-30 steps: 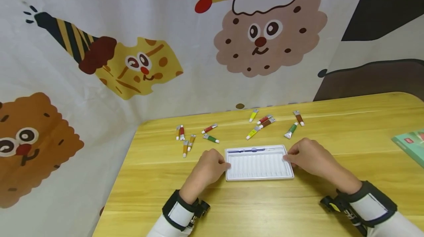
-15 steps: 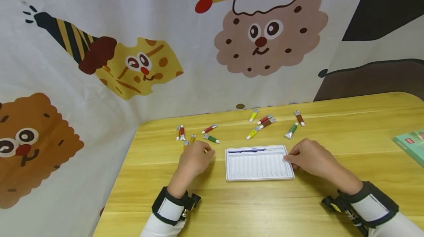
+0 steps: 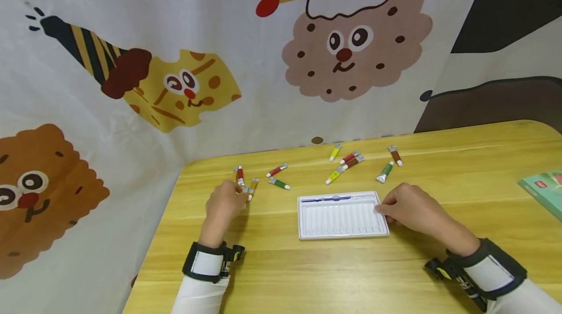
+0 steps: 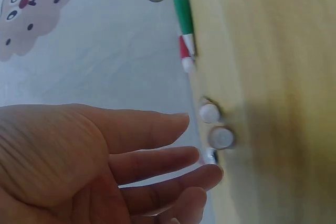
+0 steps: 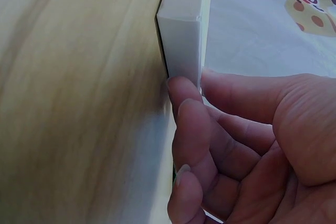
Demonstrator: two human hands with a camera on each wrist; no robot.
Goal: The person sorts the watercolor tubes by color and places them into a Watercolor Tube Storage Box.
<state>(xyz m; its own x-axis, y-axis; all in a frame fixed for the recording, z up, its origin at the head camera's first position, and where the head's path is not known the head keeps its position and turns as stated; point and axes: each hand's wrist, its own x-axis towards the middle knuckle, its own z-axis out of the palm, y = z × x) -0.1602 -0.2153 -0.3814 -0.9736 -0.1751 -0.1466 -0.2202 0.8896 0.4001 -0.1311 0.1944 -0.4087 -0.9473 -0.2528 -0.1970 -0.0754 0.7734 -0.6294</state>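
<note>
A white plastic tray (image 3: 343, 219) with narrow slots lies on the table, a thin blue paintbrush (image 3: 327, 199) along its far side. My right hand (image 3: 408, 209) pinches the tray's right end, thumb on top and fingers against the side; the right wrist view shows its white corner (image 5: 181, 45) at the fingertips. My left hand (image 3: 226, 202) is over the left group of paint tubes, thumb and fingers apart with nothing between them. Near its fingertips are white tube caps (image 4: 221, 137). An ochre tube (image 3: 253, 189) lies just right of this hand, and a red one (image 3: 240, 176) lies beyond it.
A red tube (image 3: 276, 170) and a green tube (image 3: 279, 184) lie behind the tray's left end. Several yellow, red, brown and green tubes (image 3: 335, 175) are scattered farther right. A green box (image 3: 544, 194) lies at the right edge. A printed cloth (image 3: 246, 124) hangs behind the table.
My left hand has let go of the tray's left end and moved left to the ochre tubes. My right hand and the tray have stayed in place.
</note>
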